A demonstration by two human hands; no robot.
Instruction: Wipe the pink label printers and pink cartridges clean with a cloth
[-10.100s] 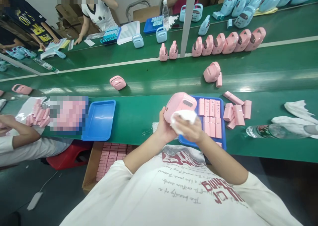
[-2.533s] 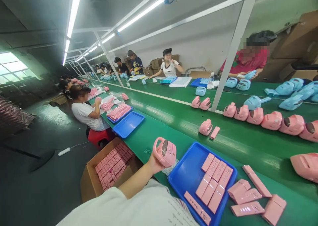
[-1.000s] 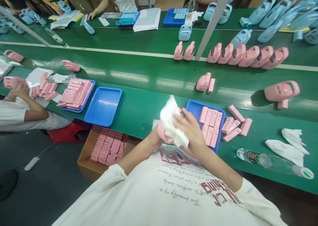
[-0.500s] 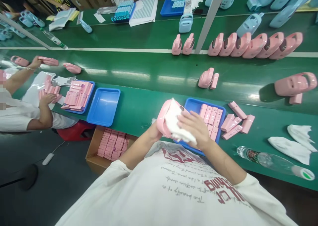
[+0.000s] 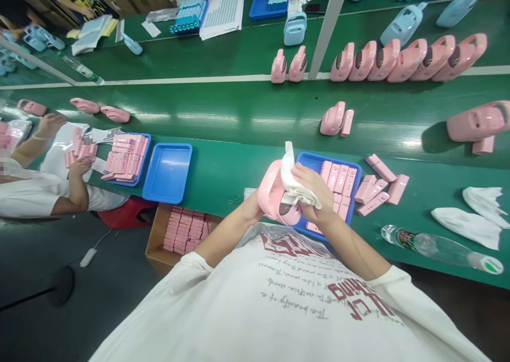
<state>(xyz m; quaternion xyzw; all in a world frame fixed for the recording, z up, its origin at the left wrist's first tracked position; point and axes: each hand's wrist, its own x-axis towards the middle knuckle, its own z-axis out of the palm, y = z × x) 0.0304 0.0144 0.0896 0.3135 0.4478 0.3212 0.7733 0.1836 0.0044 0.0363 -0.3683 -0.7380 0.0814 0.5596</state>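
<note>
I hold a pink handled device [image 5: 274, 197] in front of my chest, at the near edge of the green bench. My left hand [image 5: 253, 209] grips it from the left and below. My right hand [image 5: 314, 192] is closed on a crumpled white cloth [image 5: 292, 184] and presses it against the device's upper right side. Just behind my hands a blue tray [image 5: 309, 163] carries several flat pink rectangular parts [image 5: 338, 179].
Loose pink parts [image 5: 378, 184] lie right of the tray, then white cloths [image 5: 472, 213] and a lying plastic bottle [image 5: 434, 248]. An empty blue tray [image 5: 167, 172] sits left. Pink devices [image 5: 334, 119] ride the conveyor belt. A carton of pink parts [image 5: 185, 229] stands below. A co-worker's arm [image 5: 67, 192] works left.
Since half a second ago the cloth has shifted up and right over the pink device, which has turned in my left hand so a dark window faces down. The co-worker's arm drew back from the belt.
</note>
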